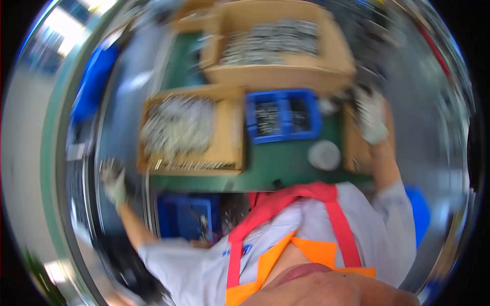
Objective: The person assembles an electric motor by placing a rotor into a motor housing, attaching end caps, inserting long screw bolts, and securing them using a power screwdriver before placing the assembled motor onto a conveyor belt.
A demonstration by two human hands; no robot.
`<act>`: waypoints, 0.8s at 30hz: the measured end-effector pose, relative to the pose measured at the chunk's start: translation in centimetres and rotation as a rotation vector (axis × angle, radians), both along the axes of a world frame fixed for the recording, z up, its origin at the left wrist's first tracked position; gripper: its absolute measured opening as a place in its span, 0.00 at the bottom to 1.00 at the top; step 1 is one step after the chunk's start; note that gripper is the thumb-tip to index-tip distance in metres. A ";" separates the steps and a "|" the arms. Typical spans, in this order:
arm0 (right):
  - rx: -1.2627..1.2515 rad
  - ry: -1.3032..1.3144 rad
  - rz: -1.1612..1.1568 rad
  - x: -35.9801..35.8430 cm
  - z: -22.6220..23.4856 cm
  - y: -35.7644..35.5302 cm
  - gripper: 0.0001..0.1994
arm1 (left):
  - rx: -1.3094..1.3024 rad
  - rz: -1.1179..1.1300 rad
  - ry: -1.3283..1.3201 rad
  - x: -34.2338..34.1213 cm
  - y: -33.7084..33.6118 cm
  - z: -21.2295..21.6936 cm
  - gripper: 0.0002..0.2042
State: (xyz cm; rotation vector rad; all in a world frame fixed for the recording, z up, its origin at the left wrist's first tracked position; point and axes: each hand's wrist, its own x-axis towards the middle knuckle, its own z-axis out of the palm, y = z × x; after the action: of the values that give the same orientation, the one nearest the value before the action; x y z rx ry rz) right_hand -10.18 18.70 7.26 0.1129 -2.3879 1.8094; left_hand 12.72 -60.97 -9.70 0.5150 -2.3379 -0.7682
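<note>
My left hand [113, 182], in a pale glove with greyish fingers, reaches out at the far left, past the left edge of the green bench. Motion smears its fingers, so whether it holds anything does not show. My right hand [371, 113], in a whitish glove, is stretched forward over a small cardboard box [356, 145] at the right. Dark blurred shapes lie by its fingertips; I cannot make out a grip. Nearest the left hand stands an open cardboard box [234, 127] heaped with shiny metal parts [178, 125].
A large carton [280, 76] of stacked grey metal parts stands at the back. Before it sits a two-part blue bin [284, 133] with small dark parts. A round white container [324, 155] rests on the green bench [214, 182]. Below is a blue crate [171, 217].
</note>
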 end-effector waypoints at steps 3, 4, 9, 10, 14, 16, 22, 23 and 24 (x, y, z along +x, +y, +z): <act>-0.186 -0.240 0.065 -1.2 -1.2 -0.6 0.14 | 0.029 -0.059 -0.516 -8.4 5.4 4.3 0.25; -0.139 0.070 0.129 -0.6 -0.4 -2.7 0.16 | 0.281 -0.140 -0.382 -8.2 1.1 1.9 0.26; -0.473 0.113 0.264 -0.2 -1.6 -3.5 0.23 | -0.019 -0.126 -0.183 -15.9 -2.1 -3.8 0.18; -0.462 0.105 0.244 0.1 -1.9 -2.8 0.22 | -0.025 -0.138 -0.193 -17.1 -2.1 -3.9 0.18; -0.575 0.043 0.248 -0.2 -4.8 -2.3 0.19 | -0.055 -0.104 -0.249 -16.0 -3.1 -3.3 0.17; -0.572 0.060 0.253 -0.6 -5.4 -2.4 0.19 | -0.071 -0.060 -0.285 -13.2 -3.9 -2.9 0.17; -0.345 0.125 0.278 -1.7 -7.2 -2.9 0.23 | -0.109 0.078 -0.385 -3.6 -5.1 -1.1 0.16; -0.351 0.130 0.294 -1.6 -7.1 -2.9 0.23 | -0.115 0.103 -0.393 -2.2 -5.2 -0.8 0.16; -0.331 0.113 0.313 -1.4 -6.8 -2.7 0.22 | -0.120 0.126 -0.401 -0.9 -5.3 -0.6 0.16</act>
State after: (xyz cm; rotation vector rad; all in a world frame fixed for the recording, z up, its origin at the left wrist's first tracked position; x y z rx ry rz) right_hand -11.59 15.96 0.45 0.5605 -2.0513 2.2385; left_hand 11.86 -66.31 -10.27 0.8162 -2.6639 -0.4957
